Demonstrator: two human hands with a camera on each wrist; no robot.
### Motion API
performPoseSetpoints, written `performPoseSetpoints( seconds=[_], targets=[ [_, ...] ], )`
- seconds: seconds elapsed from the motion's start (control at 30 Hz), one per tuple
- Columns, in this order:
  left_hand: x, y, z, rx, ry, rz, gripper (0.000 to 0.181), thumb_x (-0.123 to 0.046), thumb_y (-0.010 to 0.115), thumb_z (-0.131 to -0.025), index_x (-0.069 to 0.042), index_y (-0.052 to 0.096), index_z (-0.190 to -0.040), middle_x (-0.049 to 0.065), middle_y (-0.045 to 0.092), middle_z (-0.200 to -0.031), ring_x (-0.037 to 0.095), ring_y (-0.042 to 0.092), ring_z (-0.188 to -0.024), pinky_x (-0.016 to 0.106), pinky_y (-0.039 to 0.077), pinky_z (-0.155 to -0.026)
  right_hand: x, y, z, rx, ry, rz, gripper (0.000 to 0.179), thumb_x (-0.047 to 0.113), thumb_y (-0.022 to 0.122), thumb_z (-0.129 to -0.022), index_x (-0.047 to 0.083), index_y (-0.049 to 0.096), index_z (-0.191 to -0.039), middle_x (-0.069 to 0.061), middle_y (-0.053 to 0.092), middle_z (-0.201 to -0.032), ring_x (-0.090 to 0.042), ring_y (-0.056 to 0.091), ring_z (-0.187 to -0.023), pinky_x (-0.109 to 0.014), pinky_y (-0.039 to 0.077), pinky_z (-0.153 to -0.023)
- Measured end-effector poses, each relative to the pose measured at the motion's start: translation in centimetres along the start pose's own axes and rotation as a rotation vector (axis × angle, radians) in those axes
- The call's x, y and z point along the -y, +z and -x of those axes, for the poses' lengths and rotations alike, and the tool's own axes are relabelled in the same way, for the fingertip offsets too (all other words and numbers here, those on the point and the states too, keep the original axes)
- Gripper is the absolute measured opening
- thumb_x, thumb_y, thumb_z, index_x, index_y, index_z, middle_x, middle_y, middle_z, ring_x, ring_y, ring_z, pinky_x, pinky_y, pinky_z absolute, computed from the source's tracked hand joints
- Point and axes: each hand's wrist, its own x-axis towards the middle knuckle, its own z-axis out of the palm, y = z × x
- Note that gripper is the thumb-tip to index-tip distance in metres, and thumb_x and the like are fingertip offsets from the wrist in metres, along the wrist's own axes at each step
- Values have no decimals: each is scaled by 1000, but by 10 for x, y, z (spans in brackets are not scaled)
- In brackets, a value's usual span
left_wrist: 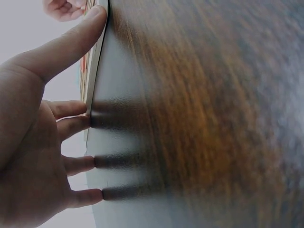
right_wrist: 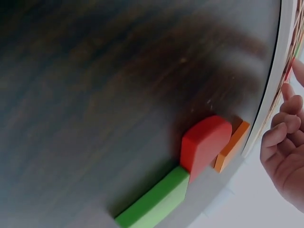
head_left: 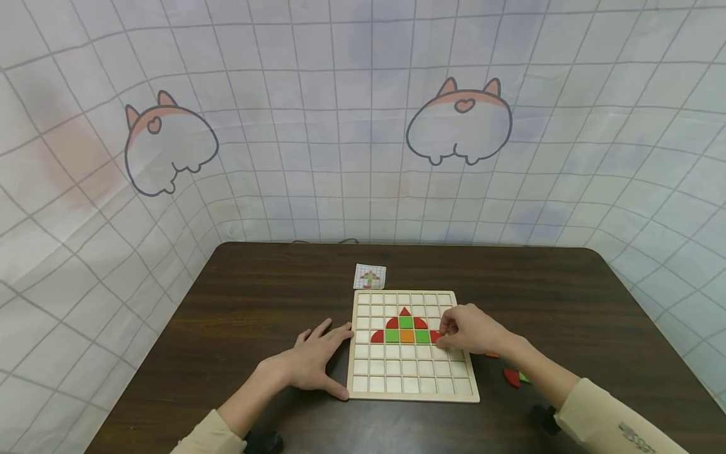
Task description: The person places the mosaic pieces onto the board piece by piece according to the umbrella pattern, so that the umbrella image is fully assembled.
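Observation:
A pale wooden grid board (head_left: 414,397) lies on the table. Coloured tiles fill some of its cells: a red triangle (head_left: 404,311) on top, green squares (head_left: 392,336), an orange square (head_left: 407,336) and red quarter-circles (head_left: 378,337). My right hand (head_left: 473,329) pinches a red quarter-circle tile (head_left: 435,336) at the right end of the lower tile row; its fingers partly cover it. With fingers spread, my left hand (head_left: 311,362) rests along the board's left edge, the thumb touching the near left corner. In the left wrist view those fingertips (left_wrist: 97,13) meet the board's side.
Behind the board lies a small card (head_left: 370,277) printed with a tile picture. Right of the board, by my right forearm, are loose red (right_wrist: 204,145), green (right_wrist: 156,199) and orange (right_wrist: 232,146) tiles. A patterned cloth (head_left: 363,126) hangs behind the dark table (head_left: 272,284).

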Motion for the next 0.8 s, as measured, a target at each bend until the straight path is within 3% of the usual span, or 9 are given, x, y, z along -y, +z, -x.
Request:
performPoseSetpoints(
  seconds=[0.27,0.5,0.8],
  targets=[
    [0,1,-2,-2,6,-13,109,-60,84,-78,-15,31,-162,6,21,-169,41,5,-155,73,13,-112,-8,-19,21,20,-51,-46,13,13,80,-90,13,68,-85,8,50,-65,-6,45,-56,-27,43,-59],
    [2,2,-2,-4,-3,-19,109,-61,84,-77,-16,32,-162,5,20,-170,40,5,-155,72,13,-112,-24,-37,48,151,-19,-113,11,14,78,-91,13,67,-89,6,55,-68,-6,49,-59,-28,45,-59],
    [2,2,0,-8,-3,-9,109,-60,84,-78,-15,32,-162,5,19,-170,40,5,-155,72,13,-112,-44,-47,73,195,-13,-110,13,15,80,-89,11,68,-92,9,54,-70,-4,48,-61,-26,42,-60]
  ],
)
